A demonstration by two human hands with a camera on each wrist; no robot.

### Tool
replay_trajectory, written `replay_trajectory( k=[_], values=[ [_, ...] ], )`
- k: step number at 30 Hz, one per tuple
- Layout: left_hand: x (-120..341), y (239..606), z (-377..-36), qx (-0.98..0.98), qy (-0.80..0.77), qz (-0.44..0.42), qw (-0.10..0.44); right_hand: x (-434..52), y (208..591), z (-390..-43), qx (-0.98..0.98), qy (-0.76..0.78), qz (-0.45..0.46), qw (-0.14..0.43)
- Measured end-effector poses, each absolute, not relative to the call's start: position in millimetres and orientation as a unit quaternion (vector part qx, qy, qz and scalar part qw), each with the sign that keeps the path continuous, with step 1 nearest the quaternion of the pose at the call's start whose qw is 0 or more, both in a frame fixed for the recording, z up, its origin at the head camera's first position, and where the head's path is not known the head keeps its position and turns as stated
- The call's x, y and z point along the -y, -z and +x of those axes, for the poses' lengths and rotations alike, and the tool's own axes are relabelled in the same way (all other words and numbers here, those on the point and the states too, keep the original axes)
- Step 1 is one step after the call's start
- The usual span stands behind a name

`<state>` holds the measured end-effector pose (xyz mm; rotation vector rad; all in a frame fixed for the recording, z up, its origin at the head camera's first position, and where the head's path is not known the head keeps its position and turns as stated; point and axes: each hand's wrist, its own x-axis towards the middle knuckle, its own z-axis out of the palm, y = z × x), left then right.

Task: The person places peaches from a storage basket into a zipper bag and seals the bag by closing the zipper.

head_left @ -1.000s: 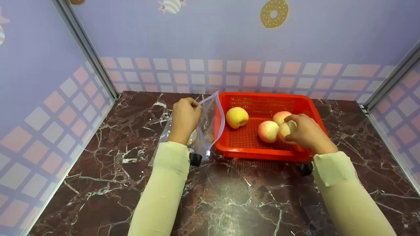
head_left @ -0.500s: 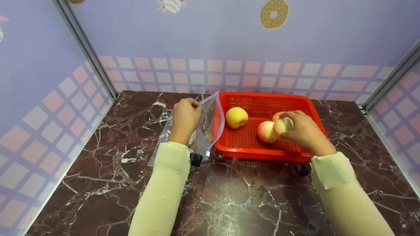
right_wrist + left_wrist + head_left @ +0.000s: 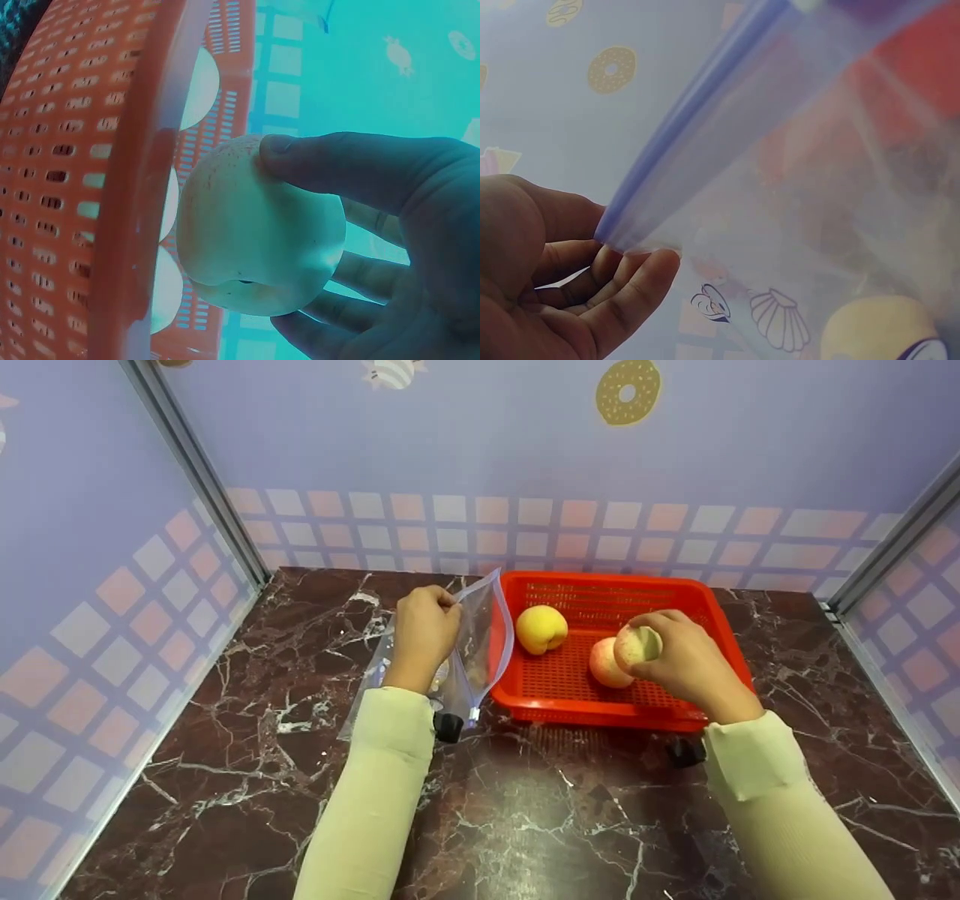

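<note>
On the marble table (image 3: pixel 525 825) we are seeing a red basket (image 3: pixel 705 607). Our left hand (image 3: pixel 424 634) is pinching the clear bag (image 3: pixel 480 637) open beside it; our right hand (image 3: pixel 686 664) is gripping a peach (image 3: pixel 636 645), lifted above the basket's floor.

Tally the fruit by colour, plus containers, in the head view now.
Pink-blushed peaches: 2, one in the right hand at, one in the basket
Yellow peach: 1
Red basket: 1
Clear zip bag: 1, held by the left hand
Total: 5
</note>
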<state>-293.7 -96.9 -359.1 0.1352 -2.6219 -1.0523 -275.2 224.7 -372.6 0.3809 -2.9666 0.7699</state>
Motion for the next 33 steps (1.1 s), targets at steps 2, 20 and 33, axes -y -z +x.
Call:
replay_trajectory(
  k=[2, 20, 33],
  values=[
    [96.6, 359.3, -293.7, 0.916, 0.366, 0.045, 0.157, -222.7, 371.7, -274.4, 0.960, -0.248, 0.124, 0.030],
    [95.6, 359.0, -293.2, 0.914, 0.367, 0.045, 0.165, -205.0, 372.1, -266.8, 0.953, -0.267, 0.125, 0.066],
    [95.5, 358.3, -291.8, 0.921, 0.353, 0.053, 0.156, -192.4, 375.3, -264.5, 0.945, -0.278, 0.153, 0.078]
  ],
)
